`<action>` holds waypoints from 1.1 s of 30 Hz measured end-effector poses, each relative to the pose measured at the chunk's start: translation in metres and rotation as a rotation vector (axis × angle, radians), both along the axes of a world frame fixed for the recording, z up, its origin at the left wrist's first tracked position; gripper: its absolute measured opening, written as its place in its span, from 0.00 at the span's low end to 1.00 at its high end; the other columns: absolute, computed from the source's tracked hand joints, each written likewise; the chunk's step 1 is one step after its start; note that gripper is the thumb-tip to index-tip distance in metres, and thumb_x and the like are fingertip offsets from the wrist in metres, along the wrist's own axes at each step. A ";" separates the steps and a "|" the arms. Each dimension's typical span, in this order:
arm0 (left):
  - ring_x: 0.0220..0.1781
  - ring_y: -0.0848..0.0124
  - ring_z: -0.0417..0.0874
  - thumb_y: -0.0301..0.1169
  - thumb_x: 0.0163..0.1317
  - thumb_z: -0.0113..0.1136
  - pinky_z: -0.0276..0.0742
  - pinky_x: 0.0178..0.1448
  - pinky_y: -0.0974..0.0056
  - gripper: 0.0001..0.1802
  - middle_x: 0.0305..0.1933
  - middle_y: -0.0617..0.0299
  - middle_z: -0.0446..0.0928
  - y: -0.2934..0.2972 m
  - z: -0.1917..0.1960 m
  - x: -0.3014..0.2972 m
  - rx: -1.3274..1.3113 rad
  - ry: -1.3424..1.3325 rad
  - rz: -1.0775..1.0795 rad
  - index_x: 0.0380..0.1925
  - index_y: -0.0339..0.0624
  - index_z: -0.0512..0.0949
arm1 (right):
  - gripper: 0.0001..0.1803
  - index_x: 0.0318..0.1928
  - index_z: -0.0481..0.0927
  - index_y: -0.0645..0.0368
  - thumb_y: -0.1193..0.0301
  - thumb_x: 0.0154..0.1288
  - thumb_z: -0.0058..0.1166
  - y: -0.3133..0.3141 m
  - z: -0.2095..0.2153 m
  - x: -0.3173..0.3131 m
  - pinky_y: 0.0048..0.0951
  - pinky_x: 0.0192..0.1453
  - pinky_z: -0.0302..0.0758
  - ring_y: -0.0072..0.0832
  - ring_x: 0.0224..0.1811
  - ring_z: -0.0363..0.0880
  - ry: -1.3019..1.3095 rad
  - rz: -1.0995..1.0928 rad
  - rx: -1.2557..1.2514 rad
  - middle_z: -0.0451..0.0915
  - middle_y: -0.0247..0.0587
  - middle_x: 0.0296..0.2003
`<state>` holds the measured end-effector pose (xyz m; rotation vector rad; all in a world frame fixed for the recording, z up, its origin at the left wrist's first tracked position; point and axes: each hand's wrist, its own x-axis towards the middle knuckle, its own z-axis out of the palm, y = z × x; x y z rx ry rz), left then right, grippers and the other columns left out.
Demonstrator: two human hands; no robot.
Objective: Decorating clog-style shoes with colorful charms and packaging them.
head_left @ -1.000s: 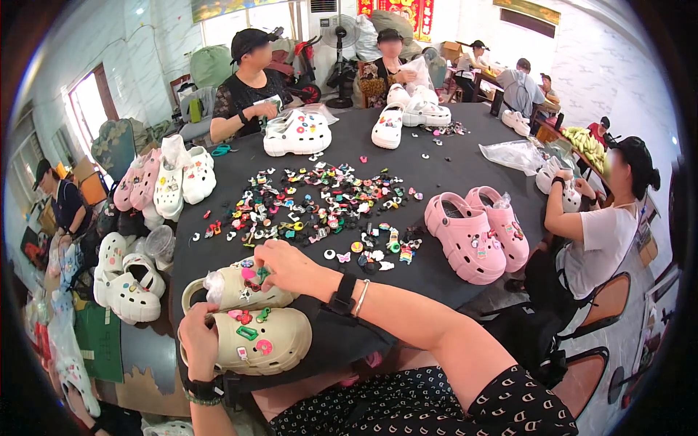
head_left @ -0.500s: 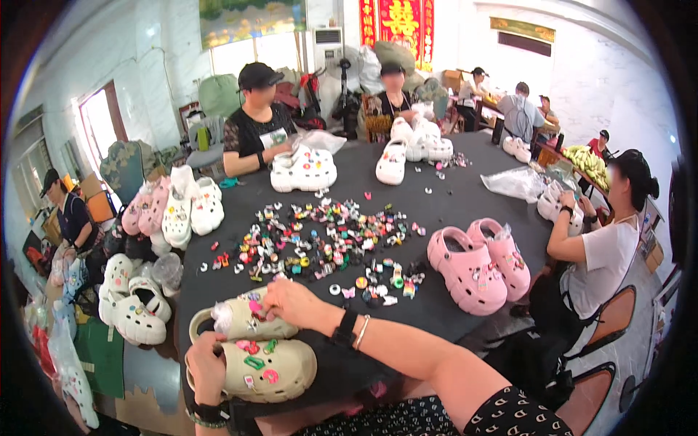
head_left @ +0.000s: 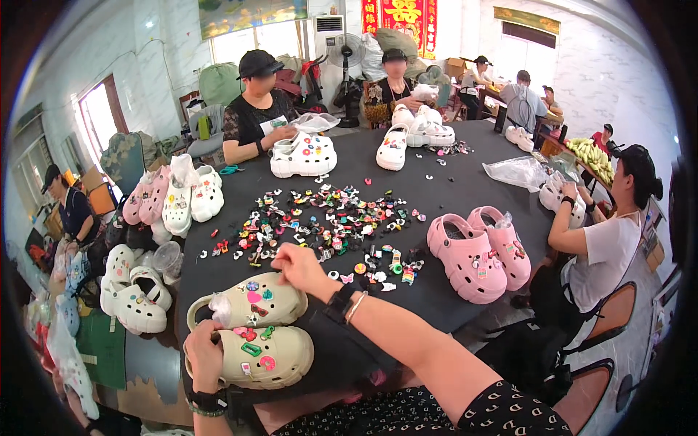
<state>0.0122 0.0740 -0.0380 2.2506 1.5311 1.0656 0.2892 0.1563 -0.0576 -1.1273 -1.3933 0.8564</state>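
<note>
Two beige clogs lie side by side at the table's near left edge, toes to the right. My left hand (head_left: 206, 354) grips the nearer clog (head_left: 294, 354) at its heel opening. Red, green and pink charms sit on that shoe's upper. The farther clog (head_left: 289, 301) carries a pink heart-shaped charm and several others, with crumpled clear plastic in its opening. Just above its toe is my right hand (head_left: 302, 270), fingers curled together; whatever they hold, if anything, is hidden. Beyond it a wide heap of small colourful shoe charms (head_left: 327, 221) spreads across the dark tabletop.
A pink clog pair (head_left: 469, 261) stands to the right. White clogs (head_left: 304, 156) sit across the table before a co-worker. More decorated clogs (head_left: 177, 200) line the left edge, with white ones (head_left: 138, 298) below. Another co-worker (head_left: 596, 218) handles white clogs at right.
My right hand has lifted off the farther beige clog and moved slightly up, uncovering charms on its upper. My left hand stays on the nearer clog. The view has shifted a little.
</note>
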 end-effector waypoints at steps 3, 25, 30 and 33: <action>0.37 0.53 0.84 0.19 0.46 0.65 0.78 0.42 0.58 0.13 0.34 0.51 0.82 -0.003 0.002 -0.007 -0.053 0.013 0.065 0.35 0.38 0.80 | 0.08 0.33 0.77 0.63 0.71 0.69 0.58 0.000 -0.004 0.005 0.24 0.25 0.74 0.20 0.27 0.84 0.081 0.115 -0.139 0.82 0.35 0.27; 0.37 0.55 0.85 0.23 0.50 0.67 0.78 0.42 0.59 0.11 0.34 0.53 0.82 0.005 0.009 0.002 -0.011 -0.012 0.036 0.35 0.39 0.81 | 0.22 0.43 0.78 0.59 0.67 0.49 0.73 -0.088 0.054 -0.002 0.41 0.55 0.73 0.44 0.51 0.75 -0.604 0.488 0.364 0.78 0.42 0.43; 0.37 0.57 0.85 0.20 0.49 0.66 0.78 0.43 0.61 0.11 0.35 0.53 0.82 0.001 0.005 0.003 -0.048 -0.052 0.026 0.36 0.39 0.81 | 0.23 0.40 0.75 0.60 0.69 0.45 0.72 -0.089 0.041 -0.024 0.42 0.53 0.72 0.45 0.49 0.72 -0.630 0.459 0.193 0.74 0.45 0.39; 0.37 0.57 0.85 0.20 0.50 0.65 0.78 0.42 0.60 0.11 0.35 0.54 0.82 -0.001 0.003 0.002 -0.017 -0.022 0.006 0.36 0.38 0.81 | 0.23 0.42 0.76 0.59 0.69 0.45 0.73 -0.089 0.035 -0.034 0.38 0.55 0.72 0.43 0.53 0.73 -0.714 0.478 0.100 0.76 0.43 0.41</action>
